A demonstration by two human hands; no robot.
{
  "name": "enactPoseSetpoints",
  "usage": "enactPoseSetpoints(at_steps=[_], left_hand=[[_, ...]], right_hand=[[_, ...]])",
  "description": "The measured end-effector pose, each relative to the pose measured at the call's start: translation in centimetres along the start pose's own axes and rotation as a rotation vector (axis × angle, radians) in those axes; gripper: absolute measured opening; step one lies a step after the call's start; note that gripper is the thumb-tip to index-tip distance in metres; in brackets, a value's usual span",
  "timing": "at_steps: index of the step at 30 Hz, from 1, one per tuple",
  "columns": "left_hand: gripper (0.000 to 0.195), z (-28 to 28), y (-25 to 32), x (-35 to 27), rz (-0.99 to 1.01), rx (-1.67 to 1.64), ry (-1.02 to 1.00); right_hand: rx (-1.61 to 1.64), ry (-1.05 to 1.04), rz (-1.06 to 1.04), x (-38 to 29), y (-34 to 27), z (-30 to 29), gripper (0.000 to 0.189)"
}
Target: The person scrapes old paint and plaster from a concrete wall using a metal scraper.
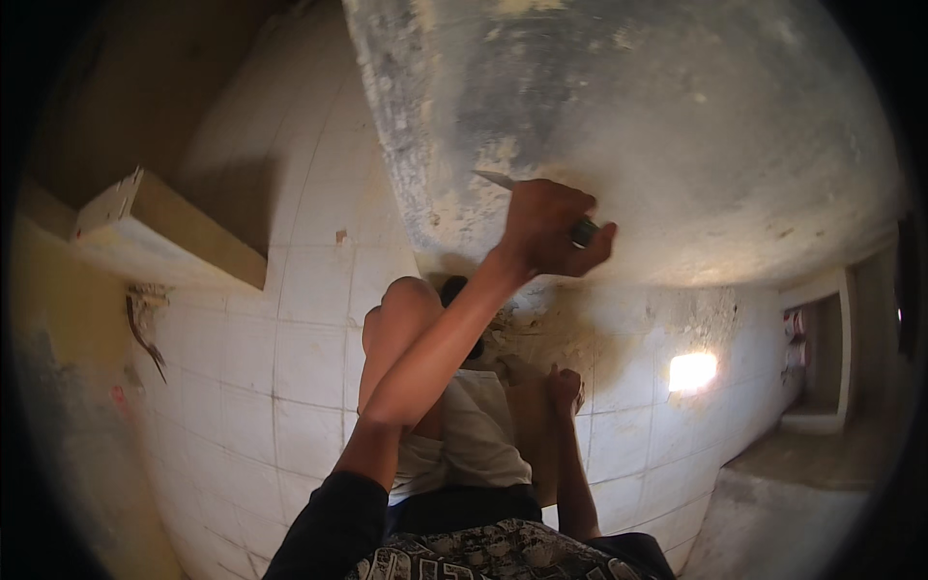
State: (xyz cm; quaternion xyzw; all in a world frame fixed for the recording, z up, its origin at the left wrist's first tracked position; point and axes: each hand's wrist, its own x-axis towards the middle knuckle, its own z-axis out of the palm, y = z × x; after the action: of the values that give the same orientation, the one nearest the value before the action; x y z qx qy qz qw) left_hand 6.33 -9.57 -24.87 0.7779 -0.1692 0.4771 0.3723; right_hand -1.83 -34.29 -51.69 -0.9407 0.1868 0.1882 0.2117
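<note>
My left hand (547, 228) is curled around the dark green handle (583, 232) of a scraper. Its thin metal blade (494, 177) points left, at or close to the patchy grey wall (652, 130); contact cannot be made out. Pale, worn patches show on the wall around the blade. Lower down, my right hand (565, 389) has its fingers curled beside my thigh, next to a flat brown surface (535, 428) that looks like cardboard. Whether the fingers grip anything is not clear.
White floor tiles (312, 355) surround my bent legs, with crumbled debris (500, 322) by the wall's foot. A yellowish block-like ledge (196, 239) juts out at left, above dark wires (141, 333). At right are a bright light patch (692, 372) and a recessed shelf (819, 362).
</note>
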Motion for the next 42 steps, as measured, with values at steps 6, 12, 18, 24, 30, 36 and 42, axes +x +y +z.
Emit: enactPoseSetpoints(at_steps=[6, 12, 18, 24, 30, 36, 42], left_hand=[[0.032, -0.2, 1.2, 0.8, -0.002, -0.008, -0.022], [0.033, 0.9, -1.0, -1.6, -0.027, 0.1, -0.051], [0.037, 0.6, -1.1, -1.7, 0.041, 0.078, 0.098], [0.034, 0.8, 2.1, -1.2, 0.007, 0.0, 0.116], [0.033, 1.0, -1.9, -3.2, -0.029, 0.123, 0.175], [0.032, 0.4, -0.3, -1.5, 0.078, 0.054, 0.237], [0.032, 0.0, 1.6, -1.4, 0.038, 0.025, 0.175]], right_hand=[[-0.008, 0.023, 0.001, 0.5, 0.7, 0.7, 0.038], [-0.024, 0.026, 0.002, 1.1, 0.9, 1.5, 0.037], [-0.054, 0.029, 0.018, 0.3, 0.0, 0.6, 0.038], [-0.034, -0.025, 0.052, 1.0, 0.8, 0.7, 0.036], [0.019, 0.078, -0.057, 0.1, 0.1, 0.4, 0.04], [0.002, 0.052, -0.025, 0.2, 0.6, 1.0, 0.04], [0.025, 0.078, -0.026, 0.8, 0.8, 0.9, 0.04]])
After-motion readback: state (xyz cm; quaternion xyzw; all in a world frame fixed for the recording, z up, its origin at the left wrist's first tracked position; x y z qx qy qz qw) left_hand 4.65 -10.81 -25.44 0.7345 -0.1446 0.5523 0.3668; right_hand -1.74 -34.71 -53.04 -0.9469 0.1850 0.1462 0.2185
